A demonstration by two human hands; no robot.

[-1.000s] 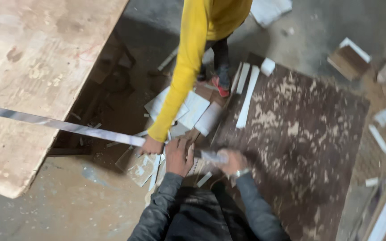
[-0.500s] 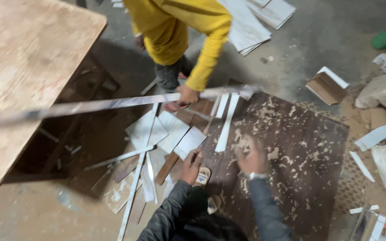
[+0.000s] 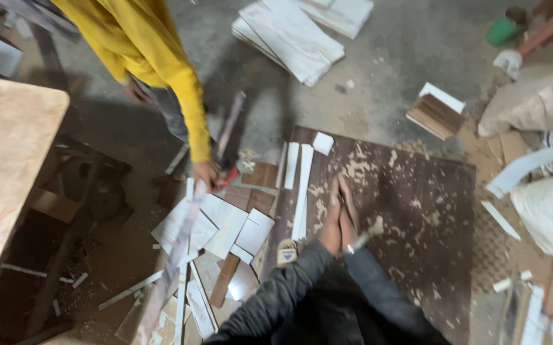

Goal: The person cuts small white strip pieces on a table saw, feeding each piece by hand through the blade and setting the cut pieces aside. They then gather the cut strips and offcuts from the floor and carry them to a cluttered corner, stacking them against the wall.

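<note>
— Where the head view looks straight down, what are the person's own hands doing?

— Both come out of dark sleeves and lie pressed together, palm to palm, over a large dark brown board (image 3: 417, 217) speckled with pale sawdust that lies flat on the floor. The left hand (image 3: 332, 220) and right hand (image 3: 351, 220) touch along their length, fingers straight and closed against each other. Whether anything is held between them I cannot tell; a pale blurred streak shows just right of the right wrist.

— And what lies around them?

— Just left of the hands, two long white strips (image 3: 302, 191) rest on the board's edge, with a small white square offcut (image 3: 322, 142) above them. Further left, a scatter of flat white panel pieces (image 3: 225, 223) and thin strips covers the grey concrete floor (image 3: 391, 70).

— Anyone else?

— A co-worker in a yellow sleeve (image 3: 190, 108) reaches down; that hand (image 3: 205, 174) is at a long pale strip (image 3: 180, 255), blurred. A stack of white boards (image 3: 289, 35) lies at top, and a worn wooden counter (image 3: 5, 166) stands at left.
</note>
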